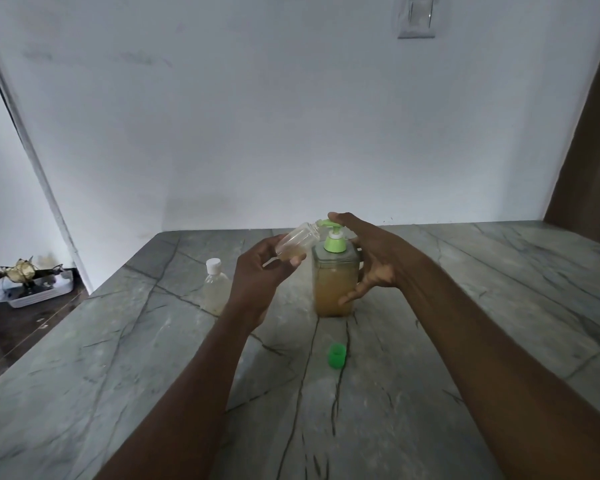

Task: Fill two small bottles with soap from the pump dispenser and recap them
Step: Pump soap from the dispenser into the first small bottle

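- we take the pump dispenser (pixel 335 282) as landmark; it stands upright on the stone table (pixel 465 306), amber soap filling most of its clear body
- our left hand (pixel 257 282) is on its left, fingers wrapped round an open small bottle (pixel 293 245); bottle is tilted, long axis running up and right, mouth right at the green nozzle tip (pixel 321 223); a little soap pools in its low end
- our right hand (pixel 371 258) comes in from the dispenser's right; one fingertip (pixel 333 216) rests on the pump head, other fingers spread loose beside the body, gripping nothing
- key relation: mouth under spout; whether the two touch, we cannot tell; a press should land soap inside only if the tilt holds
- second bottle with white cap (pixel 215 285) stands just left of the dispenser, behind our left wrist; looks already filled and capped
- green cap (pixel 336 355) lies on the table in front of the dispenser, nearer us, well apart; our right hand is closer to it for recapping
- judgement: filling bottle two, low level, more pumps needed
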